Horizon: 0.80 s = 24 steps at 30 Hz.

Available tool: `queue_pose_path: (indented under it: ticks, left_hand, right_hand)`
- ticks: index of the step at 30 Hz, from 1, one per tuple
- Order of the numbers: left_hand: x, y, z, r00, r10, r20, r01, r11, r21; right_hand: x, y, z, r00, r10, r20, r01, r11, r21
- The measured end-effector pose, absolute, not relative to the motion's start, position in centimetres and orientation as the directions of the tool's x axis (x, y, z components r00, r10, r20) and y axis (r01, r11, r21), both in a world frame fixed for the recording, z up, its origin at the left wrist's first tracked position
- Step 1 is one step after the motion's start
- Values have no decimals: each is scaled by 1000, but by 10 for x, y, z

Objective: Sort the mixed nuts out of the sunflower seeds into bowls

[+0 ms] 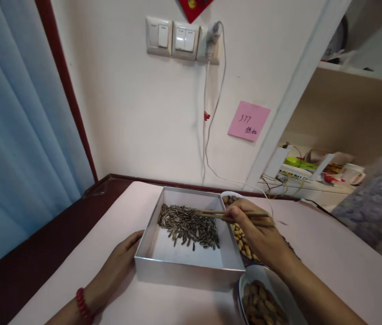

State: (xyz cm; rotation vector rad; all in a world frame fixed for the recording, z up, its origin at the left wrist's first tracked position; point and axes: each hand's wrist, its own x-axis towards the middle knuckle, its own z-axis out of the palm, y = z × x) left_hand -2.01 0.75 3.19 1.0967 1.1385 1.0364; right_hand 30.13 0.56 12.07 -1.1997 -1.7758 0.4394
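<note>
A shallow silver box point(187, 268) stands on the pale pink table point(329, 266) and holds a pile of striped sunflower seeds point(189, 225). My right hand point(262, 234) grips a pair of wooden chopsticks point(218, 213), and their tips reach left over the seeds. My left hand point(116, 268), with a red bead bracelet point(83, 304) on the wrist, rests against the box's left side, fingers curled along it. To the right of the box, partly hidden by my right hand, sits a bowl of peanuts point(240, 239).
A second bowl of nuts point(262, 302) sits at the bottom edge. A white cable point(211, 135) hangs from a wall socket point(211, 43) down to the table. A pink sticky note point(248, 120) is on the wall. A cluttered shelf point(313, 169) and blue curtain point(18, 126) flank the table.
</note>
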Motion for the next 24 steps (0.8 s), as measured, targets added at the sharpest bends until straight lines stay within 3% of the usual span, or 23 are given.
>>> queue_pose_path:
  ticks: [15, 24]
  left_hand:
    - [-12, 3, 43, 108, 976, -191, -180, 208, 961]
    - [-9, 1, 50, 68, 976, -207, -189, 216, 958]
  right_hand:
    - [258, 70, 99, -267, 864, 427, 588, 497, -638]
    - [265, 56, 106, -226, 858, 462, 581, 499, -643]
